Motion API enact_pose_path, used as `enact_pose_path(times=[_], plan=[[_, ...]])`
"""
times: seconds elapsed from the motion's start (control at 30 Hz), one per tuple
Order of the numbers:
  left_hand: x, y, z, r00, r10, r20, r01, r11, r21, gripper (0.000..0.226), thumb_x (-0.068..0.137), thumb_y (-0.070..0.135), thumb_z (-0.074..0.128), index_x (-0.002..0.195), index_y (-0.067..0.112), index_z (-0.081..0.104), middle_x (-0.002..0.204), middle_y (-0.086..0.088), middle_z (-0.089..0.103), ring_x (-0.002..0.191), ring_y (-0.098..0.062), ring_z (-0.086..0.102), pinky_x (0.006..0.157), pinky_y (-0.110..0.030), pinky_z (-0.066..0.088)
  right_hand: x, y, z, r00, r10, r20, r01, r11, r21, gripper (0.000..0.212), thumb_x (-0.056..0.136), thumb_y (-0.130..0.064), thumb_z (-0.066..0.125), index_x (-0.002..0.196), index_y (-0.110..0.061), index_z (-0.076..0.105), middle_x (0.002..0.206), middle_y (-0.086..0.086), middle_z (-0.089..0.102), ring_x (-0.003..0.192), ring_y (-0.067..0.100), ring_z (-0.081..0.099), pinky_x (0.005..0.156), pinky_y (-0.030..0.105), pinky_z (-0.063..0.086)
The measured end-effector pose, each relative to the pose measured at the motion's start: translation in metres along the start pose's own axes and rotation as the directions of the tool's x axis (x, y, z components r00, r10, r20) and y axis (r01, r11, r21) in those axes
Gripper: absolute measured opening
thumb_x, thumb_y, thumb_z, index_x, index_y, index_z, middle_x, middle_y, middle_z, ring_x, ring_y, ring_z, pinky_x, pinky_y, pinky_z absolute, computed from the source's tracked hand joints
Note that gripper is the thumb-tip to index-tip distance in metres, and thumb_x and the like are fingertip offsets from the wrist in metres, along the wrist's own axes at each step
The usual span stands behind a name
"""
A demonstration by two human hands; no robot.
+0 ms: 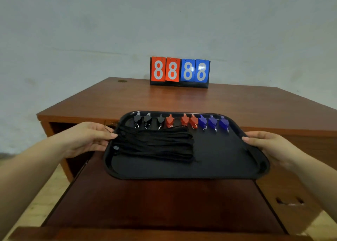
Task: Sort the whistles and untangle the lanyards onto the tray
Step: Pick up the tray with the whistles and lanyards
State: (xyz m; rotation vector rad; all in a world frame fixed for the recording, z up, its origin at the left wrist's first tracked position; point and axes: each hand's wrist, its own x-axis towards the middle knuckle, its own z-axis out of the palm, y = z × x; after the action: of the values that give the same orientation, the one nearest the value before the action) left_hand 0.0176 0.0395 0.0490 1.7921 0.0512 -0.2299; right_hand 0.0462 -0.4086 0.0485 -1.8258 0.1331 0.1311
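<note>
Currently on the wooden bench (228, 102): one black tray (182, 169), gripped at its short edges by left hand (87, 138) and right hand (269, 146). Far rim holds a sorted row: three black whistles (147, 119), three red whistles (184, 120), three blue whistles (212, 121). Black lanyards (155, 144) lie bundled left of centre. Behind: a flip scoreboard (179, 72) reading 8888.

tray (182, 169): black | whistles (182, 121): far-edge row, colour-sorted | lanyards (155, 146): bundled left

Left hand (87, 138) fingers extended, thumb on top, right hand (269, 146) likewise, both forearms reaching forward
</note>
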Motion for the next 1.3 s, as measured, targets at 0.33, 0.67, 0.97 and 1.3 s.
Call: enact_pose_path(times=[0.33, 0.67, 0.97, 1.3], plan=[[-0.032, -0.024, 0.001, 0.997, -0.028, 0.078, 0.026, 0.999, 0.027, 0.071, 0.012, 0.046, 0.093, 0.075, 0.016, 0.078, 0.074, -0.005, 0.072, 0.056, -0.008, 0.063, 0.056, -0.019, 0.056, -0.028, 0.022, 0.002, 0.998, -0.018, 0.059, 0.017, 1.000, 0.015, 0.043, 0.085, -0.015, 0.061, 0.126, -0.008, 0.052, 0.108, 0.011, 0.066, 0.094, 0.025, 0.065, 0.067, 0.033, 0.051], [-0.035, -0.052, 0.007, 0.992, -0.120, 0.050, 0.116, 0.991, 0.066, 0.074, 0.014, 0.039, 0.094, 0.079, 0.009, 0.073, 0.070, -0.005, 0.072, 0.055, -0.010, 0.067, 0.050, -0.019, 0.052, -0.028, 0.065, 0.020, 0.996, 0.066, 0.063, -0.067, 0.998, 0.013, 0.063, 0.071, -0.015, 0.071, 0.129, -0.002, 0.050, 0.113, 0.017, 0.065, 0.103, 0.031, 0.064, 0.093, 0.047, 0.049], [-0.013, -0.077, 0.016, 0.979, -0.194, -0.054, 0.198, 0.977, 0.073, 0.015, 0.087, 0.004, 0.061, 0.102, 0.006, 0.059, 0.104, -0.016, 0.070, 0.085, -0.022, 0.068, 0.074, -0.030, 0.051, -0.010, 0.079, 0.028, 0.996, 0.089, 0.019, -0.088, 0.993, -0.083, 0.049, 0.080, -0.011, 0.070, 0.126, -0.004, 0.053, 0.114, 0.012, 0.064, 0.105, 0.025, 0.060, 0.089, 0.036, 0.049], [-0.013, -0.072, 0.016, 0.975, -0.218, -0.045, 0.222, 0.945, 0.241, 0.025, 0.087, 0.012, 0.064, 0.110, 0.004, 0.059, 0.095, -0.012, 0.070, 0.076, -0.018, 0.065, 0.060, -0.023, 0.049, -0.004, 0.070, 0.028, 0.997, 0.074, 0.032, -0.059, 0.940, -0.337, 0.049, 0.077, -0.014, 0.074, 0.121, -0.007, 0.056, 0.105, 0.009, 0.065, 0.099, 0.023, 0.061, 0.070, 0.028, 0.050]])
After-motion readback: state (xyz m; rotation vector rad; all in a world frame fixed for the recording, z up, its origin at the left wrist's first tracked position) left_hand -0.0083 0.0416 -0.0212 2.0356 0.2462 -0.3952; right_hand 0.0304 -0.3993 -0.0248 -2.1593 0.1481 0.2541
